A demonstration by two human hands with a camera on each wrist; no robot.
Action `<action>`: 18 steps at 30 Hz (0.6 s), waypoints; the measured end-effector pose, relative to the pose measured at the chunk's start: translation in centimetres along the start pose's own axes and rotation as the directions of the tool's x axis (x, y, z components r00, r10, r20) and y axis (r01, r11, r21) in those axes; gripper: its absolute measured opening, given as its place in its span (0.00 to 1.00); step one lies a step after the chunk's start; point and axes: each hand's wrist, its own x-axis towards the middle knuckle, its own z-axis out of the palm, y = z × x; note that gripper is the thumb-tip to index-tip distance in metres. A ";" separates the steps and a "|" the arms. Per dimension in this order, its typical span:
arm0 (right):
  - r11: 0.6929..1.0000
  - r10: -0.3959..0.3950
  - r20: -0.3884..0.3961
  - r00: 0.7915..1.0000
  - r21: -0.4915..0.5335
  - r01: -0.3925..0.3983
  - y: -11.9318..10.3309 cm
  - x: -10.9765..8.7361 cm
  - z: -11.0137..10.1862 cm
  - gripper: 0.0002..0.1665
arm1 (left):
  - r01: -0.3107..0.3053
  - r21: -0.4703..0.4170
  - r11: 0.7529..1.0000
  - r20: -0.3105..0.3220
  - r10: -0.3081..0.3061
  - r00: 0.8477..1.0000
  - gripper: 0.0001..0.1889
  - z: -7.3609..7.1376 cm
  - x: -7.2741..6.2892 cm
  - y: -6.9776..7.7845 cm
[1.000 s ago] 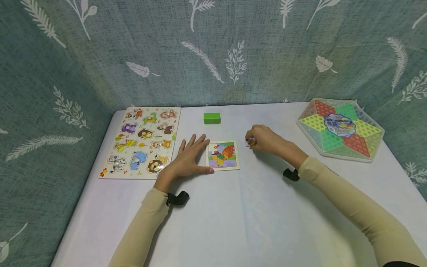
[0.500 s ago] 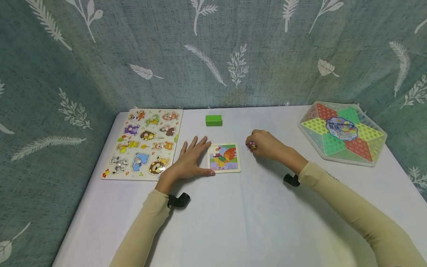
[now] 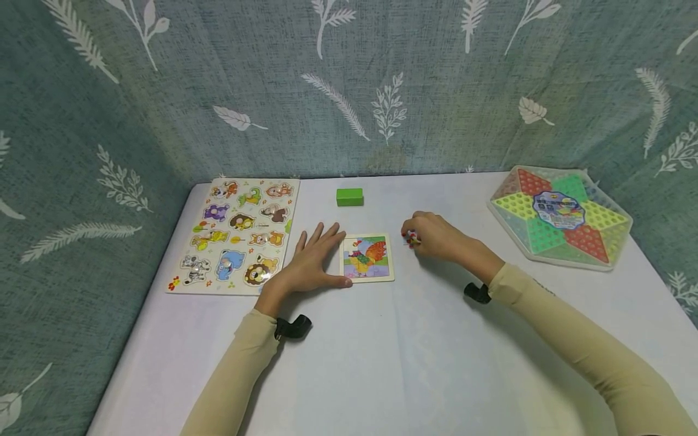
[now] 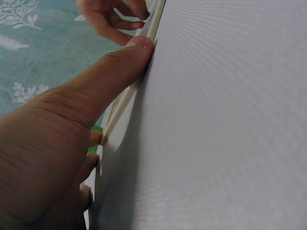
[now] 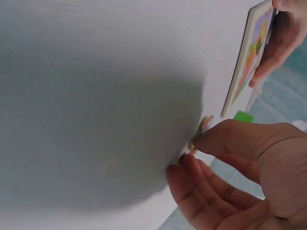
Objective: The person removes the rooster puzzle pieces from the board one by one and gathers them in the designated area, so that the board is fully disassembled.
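Note:
A small wooden rooster jigsaw puzzle [image 3: 366, 258] in a pale frame lies mid-table, with a pale patch at its upper left. My left hand [image 3: 309, 264] is spread at its left side, the thumb at the near edge and a forefinger by the far left corner. In the left wrist view the thumb [image 4: 140, 44] rests against the frame's edge. To the puzzle's right, my right hand [image 3: 434, 235] pinches a small multicoloured jigsaw piece [image 3: 412, 238] close over the table. Thumb and fingers partly hide this piece [image 5: 206, 123] in the right wrist view.
An animal peg puzzle board [image 3: 234, 236] lies at the left, close beside the left hand. Behind the rooster puzzle sits a green block [image 3: 349, 197]. A hexagonal Chinese checkers board [image 3: 561, 218] occupies the right. A leaf-patterned cloth [image 3: 349, 91] rises at the table's back edge.
The head view has shifted slightly. Both hands stay nearly in place, while the jigsaw piece turns a little in the right fingers.

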 end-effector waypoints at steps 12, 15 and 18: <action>1.000 0.005 0.009 1.000 0.000 -0.005 0.0 0.1 -0.7 0.20 | 0.006 -0.006 1.000 0.004 -0.006 1.000 0.59 -0.2 -0.1 0.4; 1.000 0.009 0.008 1.000 -0.005 -0.009 -0.2 0.3 -0.8 0.21 | 0.005 -0.012 1.000 0.004 -0.005 1.000 0.59 -0.3 -0.1 0.5; 1.000 0.006 0.000 1.000 -0.017 -0.006 -0.7 0.5 -1.0 0.21 | 0.003 -0.010 1.000 0.002 -0.003 1.000 0.59 -0.2 -0.1 0.4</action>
